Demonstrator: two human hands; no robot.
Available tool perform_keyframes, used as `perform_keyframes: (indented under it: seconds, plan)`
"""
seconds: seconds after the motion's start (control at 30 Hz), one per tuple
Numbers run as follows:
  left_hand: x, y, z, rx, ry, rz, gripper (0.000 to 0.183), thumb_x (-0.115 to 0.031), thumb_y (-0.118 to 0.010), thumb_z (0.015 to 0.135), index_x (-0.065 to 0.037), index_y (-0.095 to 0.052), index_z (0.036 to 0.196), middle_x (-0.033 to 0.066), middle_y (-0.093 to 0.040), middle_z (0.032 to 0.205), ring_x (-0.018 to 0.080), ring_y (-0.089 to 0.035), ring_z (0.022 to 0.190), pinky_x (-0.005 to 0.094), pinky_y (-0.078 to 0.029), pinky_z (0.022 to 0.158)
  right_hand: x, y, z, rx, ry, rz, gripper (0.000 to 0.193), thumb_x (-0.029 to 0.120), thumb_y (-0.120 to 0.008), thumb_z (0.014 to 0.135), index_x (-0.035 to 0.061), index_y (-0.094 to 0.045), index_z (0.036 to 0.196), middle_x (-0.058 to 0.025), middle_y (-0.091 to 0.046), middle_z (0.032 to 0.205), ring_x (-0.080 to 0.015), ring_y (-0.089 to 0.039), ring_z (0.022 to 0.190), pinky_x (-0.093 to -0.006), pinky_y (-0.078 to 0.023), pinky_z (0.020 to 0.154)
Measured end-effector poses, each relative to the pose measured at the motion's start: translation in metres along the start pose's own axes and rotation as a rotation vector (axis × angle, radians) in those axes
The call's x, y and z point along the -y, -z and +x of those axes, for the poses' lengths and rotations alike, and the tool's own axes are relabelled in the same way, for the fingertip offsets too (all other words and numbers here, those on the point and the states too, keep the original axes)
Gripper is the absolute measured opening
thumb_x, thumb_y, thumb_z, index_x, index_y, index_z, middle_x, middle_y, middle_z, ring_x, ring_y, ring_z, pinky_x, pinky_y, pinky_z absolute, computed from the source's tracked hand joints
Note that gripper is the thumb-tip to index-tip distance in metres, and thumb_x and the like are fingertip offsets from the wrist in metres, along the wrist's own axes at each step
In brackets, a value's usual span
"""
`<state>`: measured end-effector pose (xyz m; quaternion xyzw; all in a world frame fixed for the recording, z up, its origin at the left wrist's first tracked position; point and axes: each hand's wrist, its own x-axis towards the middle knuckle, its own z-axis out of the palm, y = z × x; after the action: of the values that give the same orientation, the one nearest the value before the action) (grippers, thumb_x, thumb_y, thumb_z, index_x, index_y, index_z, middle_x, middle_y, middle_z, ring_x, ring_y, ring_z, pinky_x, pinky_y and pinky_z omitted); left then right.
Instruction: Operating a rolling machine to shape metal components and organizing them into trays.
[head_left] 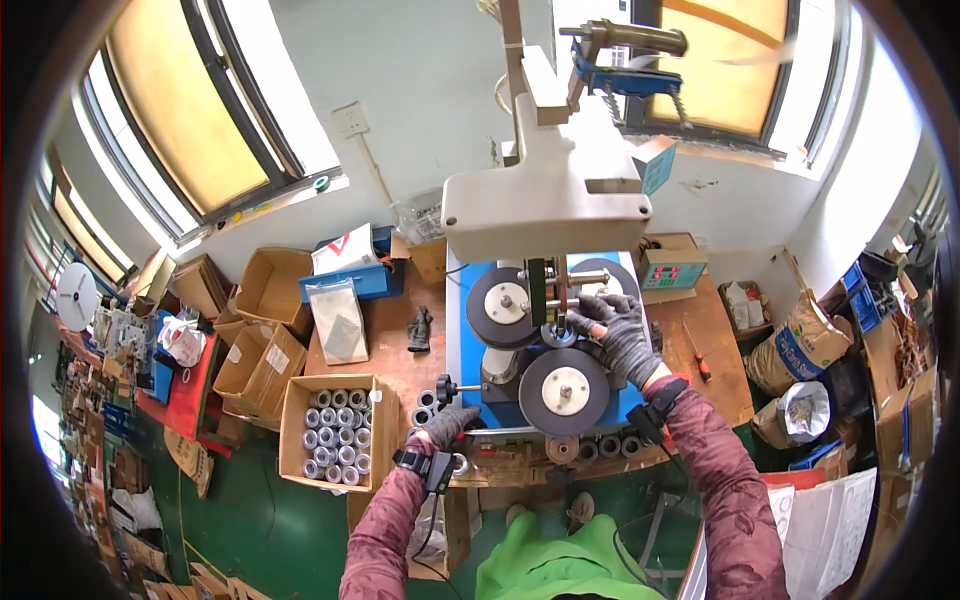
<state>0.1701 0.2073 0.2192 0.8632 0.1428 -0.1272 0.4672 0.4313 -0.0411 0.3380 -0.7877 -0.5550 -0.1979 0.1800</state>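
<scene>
**A:** Right, status on the hands?

**B:** I've got my right hand (618, 335) up at the machine (545, 200), gloved fingers (590, 312) curled round a small ring-shaped part (556, 334) sitting in the gap between the upper-left grey wheel (503, 306) and the near wheel (563, 390). Pinch looks closed on it (glove hides the actual contact, so I can't swear to it).

**A:** Left?

**B:** My left hand (447, 424) is down at the near-left edge of the blue bed (466, 330), fingers clenched by the black-knobbed lever (447, 386). Whether it grips the lever or one of the loose metal rings (422, 415) there, I can't tell.

**A:** Which way does the part lie?

**B:** Just left of my right fingertips, axis apparently running near-to-far like the wheel hubs. Right hand is much the nearer.

**A:** Room?

**B:** Tight. Wheels on the left and near side, the cream machine head hanging over the far side. Open side is right, over the bench (715, 345). Box of rings (335, 430) sits left of my left hand; more rings line the near bench edge.
</scene>
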Motion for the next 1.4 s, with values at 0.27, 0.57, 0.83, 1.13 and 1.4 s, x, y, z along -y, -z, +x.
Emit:
perform_keyframes:
  seconds: [0.27,0.57,0.83,1.13,1.4]
  plan:
    - [0.033,-0.024,0.005,-0.51,0.003,0.085,0.028,-0.033,-0.049,0.09,-0.007,-0.058,0.084,0.0088,-0.054,0.059,0.0195,-0.052,0.049,0.0326,-0.041,0.046,-0.002,0.051,-0.044,-0.176,-0.116,0.178,0.046,0.013,-0.066,0.071,0.0131,-0.056,0.115,-0.0111,-0.058,0.107,-0.0308,-0.055,0.094,-0.0385,-0.046,0.081]
    - [0.011,-0.048,-0.002,-0.892,-0.409,0.405,0.013,-0.023,-0.051,0.089,-0.011,-0.057,0.091,0.0138,-0.056,0.061,0.0322,-0.056,0.053,0.0409,-0.043,0.047,-0.019,0.138,-0.198,-0.073,-0.511,0.085,0.022,0.007,-0.062,0.077,0.0051,-0.062,0.099,-0.0111,-0.061,0.086,-0.0252,-0.061,0.07,-0.0319,-0.049,0.062]
    - [0.006,-0.04,-0.002,-0.834,-0.372,0.429,0.014,-0.024,-0.051,0.088,-0.013,-0.058,0.086,0.0117,-0.057,0.066,0.0336,-0.056,0.057,0.0438,-0.042,0.05,0.014,0.155,-0.148,0.014,-0.338,-0.003,0.021,0.019,-0.062,0.077,0.0074,-0.062,0.095,-0.0131,-0.061,0.08,-0.0305,-0.059,0.069,-0.037,-0.049,0.063]
    - [-0.04,-0.009,-0.055,-0.807,-0.269,0.022,0.038,-0.02,-0.061,0.08,0.001,-0.052,0.112,0.0166,-0.057,0.099,0.0275,-0.057,0.094,0.0357,-0.045,0.083,0.061,0.218,0.056,-0.53,-0.209,0.498,0.022,0.02,-0.059,0.083,0.0041,-0.062,0.098,-0.0113,-0.06,0.08,-0.0178,-0.058,0.074,-0.0302,-0.047,0.068]
    - [-0.027,-0.007,-0.101,-0.856,-0.144,-0.183,0.037,-0.016,-0.059,0.081,0.002,-0.052,0.112,0.0163,-0.058,0.097,0.0267,-0.057,0.092,0.0361,-0.045,0.082,0.062,0.216,0.136,-0.427,-0.087,0.697,0.022,0.019,-0.064,0.079,0.0054,-0.064,0.096,-0.0122,-0.06,0.093,-0.0194,-0.058,0.086,-0.0308,-0.047,0.078]
